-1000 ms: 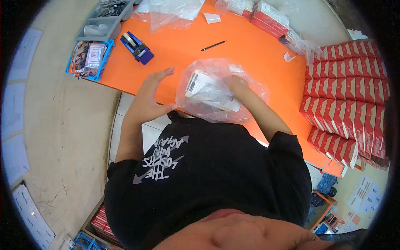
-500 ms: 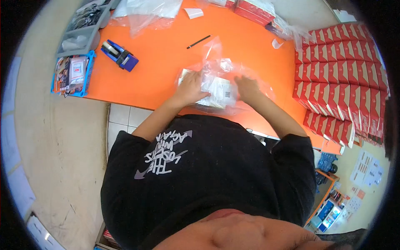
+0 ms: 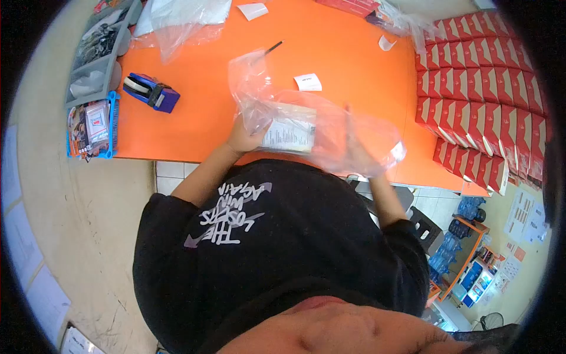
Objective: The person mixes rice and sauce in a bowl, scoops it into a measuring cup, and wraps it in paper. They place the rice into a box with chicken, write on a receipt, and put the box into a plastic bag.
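A flat packet with a printed white label (image 3: pixel 289 131) lies at the table's near edge, inside or under loose clear plastic wrap (image 3: pixel 333 127). My left hand (image 3: pixel 249 133) is closed around the packet's left end, with plastic bunched over the fingers. At the right, my right hand (image 3: pixel 361 152) shows through the plastic, its fingers stretched away from me and somewhat blurred. The sheet's right end drapes over that hand and wrist. A small white paper slip (image 3: pixel 308 82) lies just beyond the packet.
A blue tape dispenser (image 3: pixel 151 92) stands left on the orange table (image 3: pixel 200 76), near a blue basket (image 3: pixel 112 127) and grey bins (image 3: pixel 97 71). A black pen (image 3: pixel 274 47) lies farther back. Stacked red boxes (image 3: pixel 480 88) line the right side; plastic bags (image 3: pixel 183 20) lie back left.
My right hand has come nearer to me and under the plastic, which now stretches farther right. My left hand and the packet have shifted slightly left. The paper slip now lies uncovered.
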`<action>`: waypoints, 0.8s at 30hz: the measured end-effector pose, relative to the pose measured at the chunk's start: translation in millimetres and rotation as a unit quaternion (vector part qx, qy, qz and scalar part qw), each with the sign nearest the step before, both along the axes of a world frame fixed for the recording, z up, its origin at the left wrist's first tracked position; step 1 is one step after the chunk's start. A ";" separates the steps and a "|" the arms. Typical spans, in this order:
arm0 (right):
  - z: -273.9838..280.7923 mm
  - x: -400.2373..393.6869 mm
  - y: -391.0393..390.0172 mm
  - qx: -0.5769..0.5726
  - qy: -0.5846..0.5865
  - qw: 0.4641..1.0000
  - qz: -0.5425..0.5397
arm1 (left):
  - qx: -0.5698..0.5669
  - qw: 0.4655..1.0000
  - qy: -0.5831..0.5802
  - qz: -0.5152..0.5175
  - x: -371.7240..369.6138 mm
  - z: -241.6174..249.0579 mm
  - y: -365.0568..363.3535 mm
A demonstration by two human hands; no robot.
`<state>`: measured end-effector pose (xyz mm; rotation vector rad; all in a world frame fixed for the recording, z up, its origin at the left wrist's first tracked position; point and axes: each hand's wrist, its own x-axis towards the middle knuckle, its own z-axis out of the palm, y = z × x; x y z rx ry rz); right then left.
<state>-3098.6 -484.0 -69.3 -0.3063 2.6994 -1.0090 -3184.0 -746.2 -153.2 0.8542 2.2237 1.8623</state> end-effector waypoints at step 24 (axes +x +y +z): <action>55.8 -113.5 28.1 -0.683 -0.154 0.694 0.168 | -0.014 0.847 -0.138 -0.514 61.1 24.0 101.3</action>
